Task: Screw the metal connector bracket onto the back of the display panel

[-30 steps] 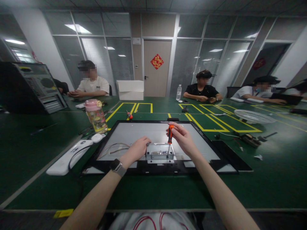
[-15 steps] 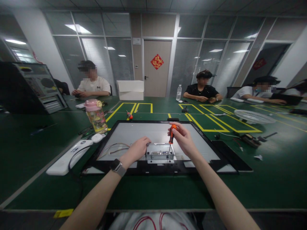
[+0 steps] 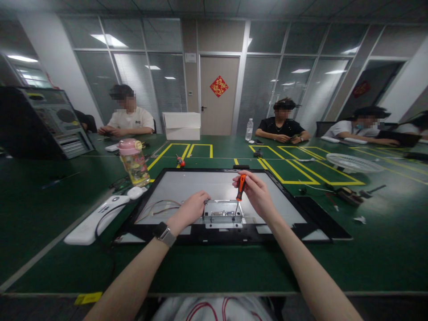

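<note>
A flat display panel (image 3: 197,185) with a black frame lies on the green table. Near its front edge sits a metal bracket (image 3: 222,209) with connectors along it. My right hand (image 3: 259,194) grips an orange and black screwdriver (image 3: 240,187), which stands nearly upright with its tip down at the bracket's right side. My left hand (image 3: 192,207), with a watch on the wrist, rests at the bracket's left end; its fingers are curled against the edge, and the fingertips are partly hidden. Thin cables (image 3: 160,205) lie on the panel left of that hand.
Left of the panel are a white power strip (image 3: 96,220) and a pink-lidded bottle (image 3: 133,162). A dark flat slab (image 3: 323,218) lies at the right, with a white round grille (image 3: 354,162) beyond. A computer case (image 3: 47,122) stands far left. Several people sit across the table.
The screwdriver's handle has tilted slightly, and the fingers of my right hand have shifted around it. My left hand stays at the bracket.
</note>
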A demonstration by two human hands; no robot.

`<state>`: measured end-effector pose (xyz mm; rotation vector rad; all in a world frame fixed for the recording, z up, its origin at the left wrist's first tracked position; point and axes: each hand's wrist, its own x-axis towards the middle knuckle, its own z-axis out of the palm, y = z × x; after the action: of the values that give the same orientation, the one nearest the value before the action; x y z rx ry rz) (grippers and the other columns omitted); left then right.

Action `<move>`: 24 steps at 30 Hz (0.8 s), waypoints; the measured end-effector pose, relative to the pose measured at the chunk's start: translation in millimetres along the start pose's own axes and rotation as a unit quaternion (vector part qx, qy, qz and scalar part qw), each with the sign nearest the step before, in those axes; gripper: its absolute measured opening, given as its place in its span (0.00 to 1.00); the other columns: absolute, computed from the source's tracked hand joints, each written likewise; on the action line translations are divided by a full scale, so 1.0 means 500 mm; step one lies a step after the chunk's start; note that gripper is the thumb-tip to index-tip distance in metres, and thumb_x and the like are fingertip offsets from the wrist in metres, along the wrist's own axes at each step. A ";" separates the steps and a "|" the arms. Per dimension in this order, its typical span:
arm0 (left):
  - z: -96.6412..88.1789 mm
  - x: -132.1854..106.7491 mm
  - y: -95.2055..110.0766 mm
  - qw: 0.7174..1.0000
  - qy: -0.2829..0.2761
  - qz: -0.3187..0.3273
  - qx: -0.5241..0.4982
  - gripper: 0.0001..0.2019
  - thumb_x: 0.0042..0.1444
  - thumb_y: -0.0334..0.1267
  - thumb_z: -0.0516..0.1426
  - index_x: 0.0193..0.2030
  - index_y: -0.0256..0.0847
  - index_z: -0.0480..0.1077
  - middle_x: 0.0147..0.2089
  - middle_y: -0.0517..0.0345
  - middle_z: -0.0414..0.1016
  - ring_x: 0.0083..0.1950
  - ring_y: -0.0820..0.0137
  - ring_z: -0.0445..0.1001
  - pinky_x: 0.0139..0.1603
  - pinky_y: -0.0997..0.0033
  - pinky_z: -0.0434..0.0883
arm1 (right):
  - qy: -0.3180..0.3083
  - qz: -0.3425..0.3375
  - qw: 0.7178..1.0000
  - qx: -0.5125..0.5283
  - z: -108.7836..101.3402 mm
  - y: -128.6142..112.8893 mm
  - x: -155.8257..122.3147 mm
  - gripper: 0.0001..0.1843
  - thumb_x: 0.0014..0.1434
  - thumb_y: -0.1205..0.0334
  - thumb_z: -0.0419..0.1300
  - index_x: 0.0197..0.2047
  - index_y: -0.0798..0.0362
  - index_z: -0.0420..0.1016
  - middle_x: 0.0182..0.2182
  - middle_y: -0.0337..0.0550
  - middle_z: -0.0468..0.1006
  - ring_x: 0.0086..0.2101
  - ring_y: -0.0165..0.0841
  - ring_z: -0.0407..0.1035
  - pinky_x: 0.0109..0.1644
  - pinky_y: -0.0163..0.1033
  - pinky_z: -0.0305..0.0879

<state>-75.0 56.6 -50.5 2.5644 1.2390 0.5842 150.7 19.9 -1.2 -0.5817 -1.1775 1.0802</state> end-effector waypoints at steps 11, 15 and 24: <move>0.004 0.001 -0.005 1.000 -0.001 -0.005 -0.003 0.20 0.55 0.22 0.45 0.49 0.39 0.70 0.51 0.50 0.71 0.52 0.67 0.70 0.57 0.66 0.65 | 0.014 -0.002 1.000 0.024 -0.004 0.006 0.001 0.08 0.53 0.55 0.64 0.36 0.48 0.77 0.31 0.38 0.75 0.31 0.32 0.69 0.39 0.39 0.67; 0.002 0.001 -0.004 1.000 0.001 0.000 -0.001 0.19 0.56 0.22 0.45 0.48 0.38 0.70 0.50 0.50 0.71 0.51 0.67 0.70 0.56 0.67 0.66 | -0.002 0.019 0.999 0.049 -0.006 0.004 0.002 0.11 0.54 0.55 0.63 0.39 0.51 0.77 0.34 0.43 0.79 0.33 0.35 0.72 0.42 0.42 0.68; 0.001 0.000 -0.001 1.000 0.003 0.006 0.004 0.19 0.56 0.22 0.45 0.48 0.36 0.70 0.50 0.49 0.71 0.51 0.66 0.70 0.56 0.67 0.66 | -0.025 0.038 0.997 0.065 0.002 -0.003 -0.004 0.12 0.51 0.56 0.66 0.39 0.49 0.77 0.33 0.41 0.79 0.33 0.33 0.73 0.43 0.42 0.68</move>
<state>-75.2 57.0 -51.1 2.5799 1.2321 0.5900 150.2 17.5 -0.3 -0.5038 -1.1267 1.2327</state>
